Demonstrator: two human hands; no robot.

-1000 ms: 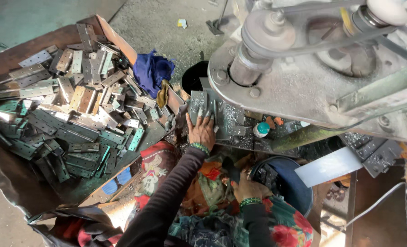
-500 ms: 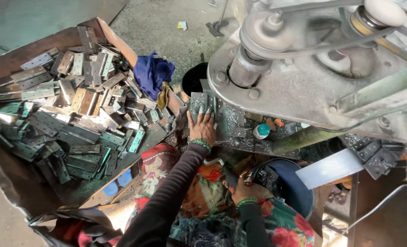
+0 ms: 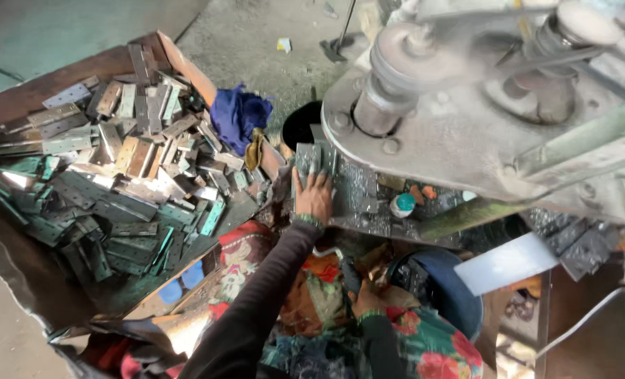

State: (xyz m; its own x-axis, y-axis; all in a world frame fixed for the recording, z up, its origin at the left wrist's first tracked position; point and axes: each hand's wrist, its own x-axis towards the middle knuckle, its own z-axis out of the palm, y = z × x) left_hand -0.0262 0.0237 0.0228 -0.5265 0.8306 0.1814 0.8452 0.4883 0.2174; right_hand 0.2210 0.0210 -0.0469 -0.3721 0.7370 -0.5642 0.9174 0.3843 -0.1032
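Observation:
My left hand (image 3: 314, 198) reaches forward in a dark sleeve and lies on a small stack of grey metal hinge plates (image 3: 314, 156) on the bed of a press machine (image 3: 467, 119). Its fingers curl over the stack. My right hand (image 3: 364, 298) is low by my lap in a floral sleeve, next to a dark blue bucket (image 3: 460, 302) with metal pieces in it. Cloth hides most of its fingers. A wooden crate (image 3: 186, 67) at the left is heaped with several more hinge plates (image 3: 116, 175).
A blue rag (image 3: 237, 116) lies on the crate's corner beside a black round tub (image 3: 300, 126). A small teal-capped bottle (image 3: 402, 205) stands on the machine bed. The machine's big pulley and frame overhang the right side. A white sheet (image 3: 509, 263) sticks out below it.
My left hand stays on the stack of plates. My right hand has sunk lower toward my lap. The view has shifted slightly.

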